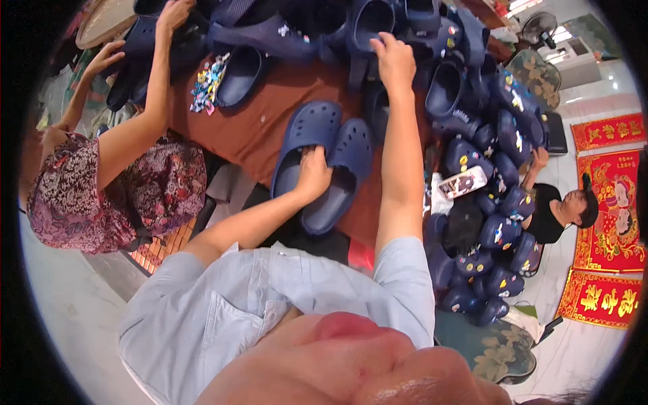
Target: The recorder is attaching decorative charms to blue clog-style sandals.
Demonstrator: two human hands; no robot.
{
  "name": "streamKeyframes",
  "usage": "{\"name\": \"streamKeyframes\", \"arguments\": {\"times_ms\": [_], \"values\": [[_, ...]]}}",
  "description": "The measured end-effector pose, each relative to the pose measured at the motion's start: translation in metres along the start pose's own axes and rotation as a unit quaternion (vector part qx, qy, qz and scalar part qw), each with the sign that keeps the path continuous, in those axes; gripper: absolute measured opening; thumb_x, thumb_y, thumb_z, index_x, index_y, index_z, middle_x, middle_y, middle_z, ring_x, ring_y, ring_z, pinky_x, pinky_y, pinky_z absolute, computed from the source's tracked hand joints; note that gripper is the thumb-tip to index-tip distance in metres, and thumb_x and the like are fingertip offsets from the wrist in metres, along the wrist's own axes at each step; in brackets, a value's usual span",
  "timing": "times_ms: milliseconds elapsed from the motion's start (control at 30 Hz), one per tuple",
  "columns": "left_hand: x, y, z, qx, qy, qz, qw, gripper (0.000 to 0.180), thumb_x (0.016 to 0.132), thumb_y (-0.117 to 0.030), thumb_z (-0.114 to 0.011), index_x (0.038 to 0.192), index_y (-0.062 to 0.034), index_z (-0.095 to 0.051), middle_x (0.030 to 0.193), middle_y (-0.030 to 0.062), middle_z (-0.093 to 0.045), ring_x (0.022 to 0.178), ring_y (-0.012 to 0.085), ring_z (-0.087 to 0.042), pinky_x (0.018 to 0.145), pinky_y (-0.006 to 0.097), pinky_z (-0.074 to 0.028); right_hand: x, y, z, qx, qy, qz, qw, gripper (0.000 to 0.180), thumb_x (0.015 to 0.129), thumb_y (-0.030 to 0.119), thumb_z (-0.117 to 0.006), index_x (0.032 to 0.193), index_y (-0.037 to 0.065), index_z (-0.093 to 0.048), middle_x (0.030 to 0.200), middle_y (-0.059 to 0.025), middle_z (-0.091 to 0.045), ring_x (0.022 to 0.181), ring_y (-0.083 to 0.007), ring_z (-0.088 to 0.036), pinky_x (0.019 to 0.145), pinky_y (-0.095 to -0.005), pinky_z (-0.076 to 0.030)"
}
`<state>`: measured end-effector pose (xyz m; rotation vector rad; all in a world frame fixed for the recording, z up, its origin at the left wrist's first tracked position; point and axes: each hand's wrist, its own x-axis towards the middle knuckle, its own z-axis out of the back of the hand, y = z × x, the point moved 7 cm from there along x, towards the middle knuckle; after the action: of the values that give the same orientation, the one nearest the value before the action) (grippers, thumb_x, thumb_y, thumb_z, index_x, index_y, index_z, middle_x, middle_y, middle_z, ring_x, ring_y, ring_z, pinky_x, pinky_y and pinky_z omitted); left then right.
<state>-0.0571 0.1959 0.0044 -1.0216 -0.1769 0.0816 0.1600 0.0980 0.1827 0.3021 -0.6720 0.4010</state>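
Observation:
My left hand [314, 174] grips a pair of navy clogs at the brown-covered table's near edge. Its fingers reach inside the openings where the two meet. The left clog [312, 125] and right clog [350, 152] lie side by side, their holed toes facing away. Farther off, my right hand [396, 64] is stretched out with curled fingertips at the rim of another navy clog [374, 25]. A single clog [241, 75] lies left of these, beside a small heap of colourful shoe charms [208, 84].
Navy clogs with charms [503, 233] are piled along the right side, with a phone [463, 182] among them. One co-worker [128, 182] in a patterned top handles clogs at left. Another person [557, 216] in black reaches in from the right. A fan [540, 28] stands far right.

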Motion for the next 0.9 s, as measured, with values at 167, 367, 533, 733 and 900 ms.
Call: {"name": "streamKeyframes", "arguments": {"times_ms": [167,367,533,733,900], "values": [[0.009,-0.006,-0.005,0.003,0.011,-0.016,1.000,0.035,0.069,0.002,-0.061,0.101,0.0061,-0.049,0.099,0.0306,-0.055,0.098,0.0484,-0.050,0.088,0.052,-0.040,-0.092,-0.028,0.089,0.250,-0.105,-0.168,0.948,0.024,0.088,0.020,-0.063,0.104,0.002,-0.067,0.091,-0.0147,-0.069,0.083,-0.0223,-0.067,0.075,-0.0310,-0.050],[0.013,-0.010,0.005,0.015,-0.009,-0.036,0.999,0.036,0.068,0.001,-0.067,0.100,0.0073,-0.051,0.097,0.0314,-0.057,0.093,0.0490,-0.053,0.085,0.051,-0.042,-0.284,-0.095,0.178,0.257,-0.297,-0.377,0.839,0.016,0.094,0.010,-0.056,0.101,-0.003,-0.061,0.073,-0.0073,-0.064,0.066,-0.0107,-0.058,0.060,-0.0237,-0.045],[0.013,-0.005,0.007,0.002,0.003,-0.020,1.000,0.038,0.070,0.000,-0.066,0.103,0.0105,-0.051,0.101,0.0328,-0.057,0.098,0.0489,-0.052,0.088,0.049,-0.042,-0.385,-0.121,0.203,0.199,-0.329,-0.465,0.797,0.011,0.091,0.005,-0.058,0.098,-0.002,-0.060,0.071,-0.0046,-0.062,0.063,-0.0089,-0.057,0.056,-0.0201,-0.041],[0.013,-0.009,0.007,0.004,0.012,-0.010,1.000,0.037,0.074,-0.001,-0.063,0.107,0.0103,-0.049,0.102,0.0335,-0.056,0.100,0.0491,-0.052,0.089,0.049,-0.041,-0.397,-0.131,0.176,0.174,-0.249,-0.464,0.832,0.013,0.084,0.001,-0.061,0.097,-0.001,-0.063,0.079,-0.0057,-0.063,0.068,-0.0112,-0.058,0.062,-0.0252,-0.045],[0.014,-0.004,0.007,0.028,0.018,-0.002,0.999,0.036,0.075,-0.001,-0.063,0.107,0.0102,-0.050,0.104,0.0331,-0.057,0.102,0.0491,-0.052,0.090,0.048,-0.041,-0.384,-0.128,0.164,0.051,-0.181,-0.449,0.873,0.018,0.081,0.003,-0.062,0.098,0.001,-0.066,0.081,-0.0104,-0.062,0.066,-0.0159,-0.058,0.060,-0.0291,-0.047]]}}
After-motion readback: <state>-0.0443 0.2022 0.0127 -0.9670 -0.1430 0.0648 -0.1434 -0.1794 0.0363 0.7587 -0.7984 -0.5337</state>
